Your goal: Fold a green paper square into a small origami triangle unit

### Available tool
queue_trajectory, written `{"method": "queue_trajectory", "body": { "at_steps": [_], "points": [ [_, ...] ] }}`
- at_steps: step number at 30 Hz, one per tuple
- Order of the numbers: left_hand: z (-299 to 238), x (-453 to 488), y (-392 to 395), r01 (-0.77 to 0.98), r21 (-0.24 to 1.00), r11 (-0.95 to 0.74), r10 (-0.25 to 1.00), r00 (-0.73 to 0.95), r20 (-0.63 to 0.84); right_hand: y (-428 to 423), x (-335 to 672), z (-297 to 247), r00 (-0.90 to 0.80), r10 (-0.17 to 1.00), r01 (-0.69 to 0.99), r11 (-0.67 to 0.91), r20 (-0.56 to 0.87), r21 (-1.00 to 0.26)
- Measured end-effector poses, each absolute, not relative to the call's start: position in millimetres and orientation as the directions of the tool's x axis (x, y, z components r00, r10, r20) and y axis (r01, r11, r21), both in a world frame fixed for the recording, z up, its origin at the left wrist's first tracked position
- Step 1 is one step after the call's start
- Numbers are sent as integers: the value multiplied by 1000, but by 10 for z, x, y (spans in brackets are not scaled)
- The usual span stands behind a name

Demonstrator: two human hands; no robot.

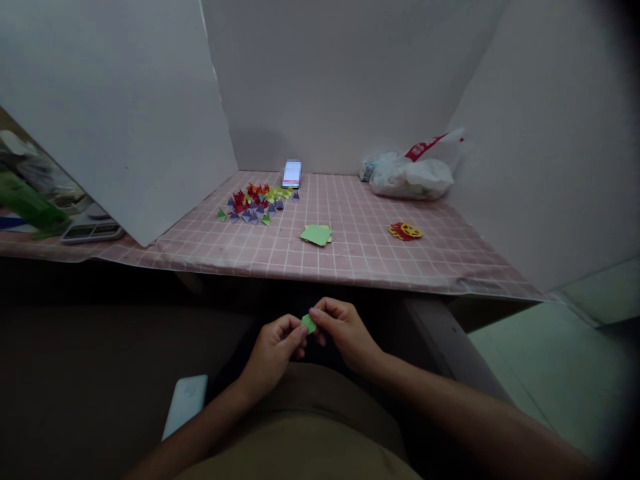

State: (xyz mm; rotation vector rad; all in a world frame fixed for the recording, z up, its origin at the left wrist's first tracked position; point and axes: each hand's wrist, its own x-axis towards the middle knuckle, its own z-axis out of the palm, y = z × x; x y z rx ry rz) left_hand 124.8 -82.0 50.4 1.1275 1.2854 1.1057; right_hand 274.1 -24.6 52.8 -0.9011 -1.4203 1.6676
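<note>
A small folded green paper (309,324) is pinched between both hands, low in front of my body and below the table's front edge. My left hand (277,351) grips its left side with fingers curled closed. My right hand (341,331) pinches its right side with thumb and forefinger. On the pink checked tablecloth (350,260) lies a small stack of green and yellow paper squares (317,235). Further back left sits a pile of several small folded paper pieces (256,202) in red, purple, yellow and green.
A phone (292,173) with a lit screen stands at the back. A white plastic bag (411,175) lies at the back right, a red and yellow paper cut-out (405,231) in front of it. White boards wall the table. A scale (93,231) sits far left; a white device (186,402) lies by my left forearm.
</note>
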Motion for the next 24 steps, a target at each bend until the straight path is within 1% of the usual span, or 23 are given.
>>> {"method": "queue_trajectory", "body": {
  "at_steps": [5,11,13,15,18,21,24],
  "points": [
    [468,1237,-824,18,983,180,983,-43,-179,-261,2733,506,-449,892,-110,-111,-50,-988],
    [435,1221,-845,12,986,164,986,-30,-164,-184,2762,505,-389,919,-177,-138,-60,-975],
    [413,1198,-856,23,986,167,984,-59,-165,-128,2789,525,-353,934,-206,-135,-55,-969],
    [398,1176,-865,27,990,136,986,-102,-133,-90,2815,549,-316,948,-214,-99,-27,-972],
    [415,1183,-858,22,996,87,988,-128,-84,-100,2827,577,-308,951,-144,-6,39,-990],
    [459,1242,-826,8,995,99,992,-75,-98,-176,2801,573,-343,936,-42,65,76,-997],
    [466,1292,-795,-4,991,135,990,-40,-135,-243,2762,537,-398,916,2,54,49,-999]
  ]
}}
